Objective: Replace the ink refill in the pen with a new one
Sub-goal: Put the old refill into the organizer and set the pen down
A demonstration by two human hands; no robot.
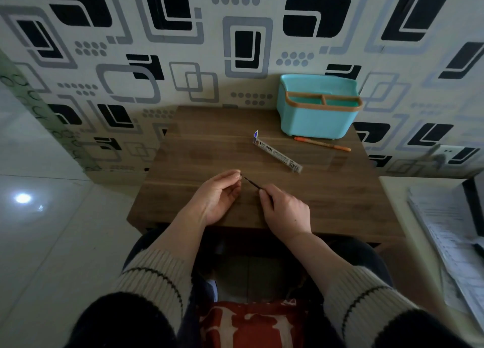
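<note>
Wooden table against patterned wall; teal organiser, orange pen.

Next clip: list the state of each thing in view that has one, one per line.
thin dark refill: held off the table, right end gripped, left tip pinched.
left hand: fingertips pinch the refill's tip.
right hand: grips the refill's other end.
refill packet: flat on the table, top flap open.
orange pen: lying by the organizer, untouched.
teal organizer: upright, visible compartments look empty.
</note>
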